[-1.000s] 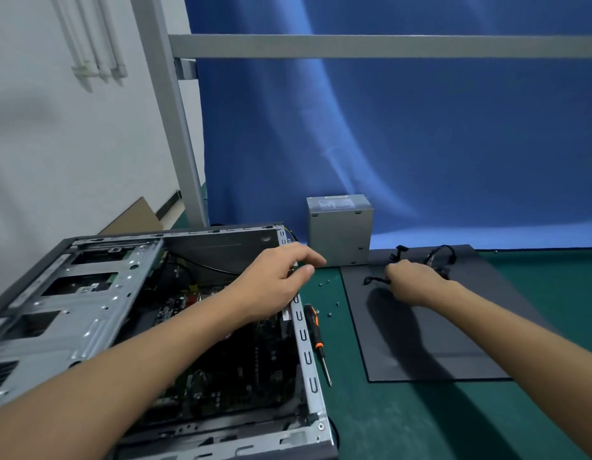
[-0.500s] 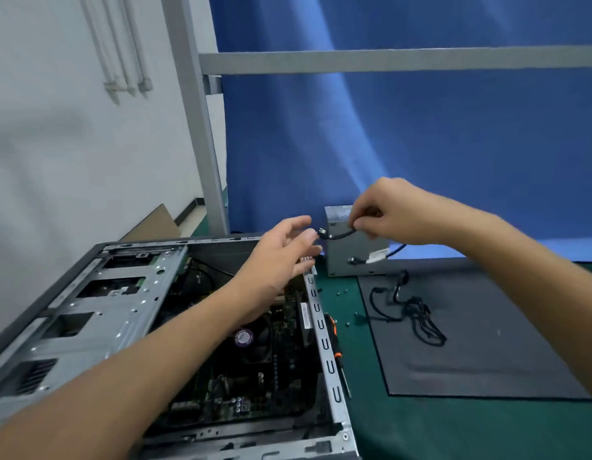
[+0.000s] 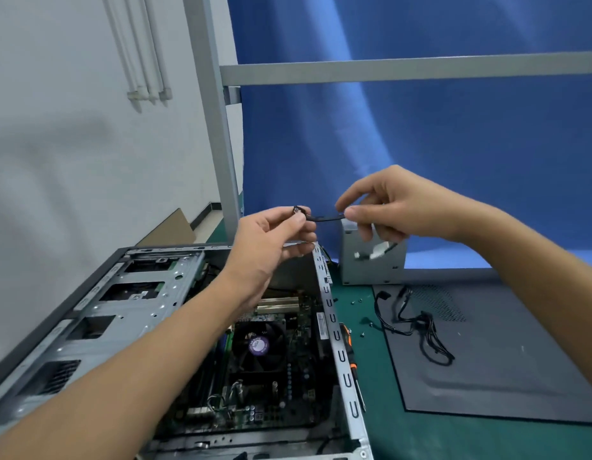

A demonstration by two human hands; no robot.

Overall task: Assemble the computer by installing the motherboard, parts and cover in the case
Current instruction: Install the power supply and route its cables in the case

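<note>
A short black cable (image 3: 324,218) is stretched in the air between my hands, above the case's far right corner. My left hand (image 3: 271,237) pinches its connector end and my right hand (image 3: 394,207) pinches the other part; a white tag (image 3: 379,250) hangs below that hand. The open grey case (image 3: 341,353) lies on its side at lower left. Inside it sits the motherboard (image 3: 288,386) with its black fan (image 3: 258,345). The dark side cover (image 3: 507,366) lies flat on the right.
A grey power supply box (image 3: 374,270) stands behind the cover. A bundle of black cables (image 3: 421,327) lies on the cover. An orange-and-black screwdriver (image 3: 351,356) and several small screws (image 3: 362,333) rest on the green mat beside the case. Grey frame posts rise behind.
My right hand picked a cable off the cover and lifted it up and left. My left hand rose from the case edge and took hold of the cable's end.
</note>
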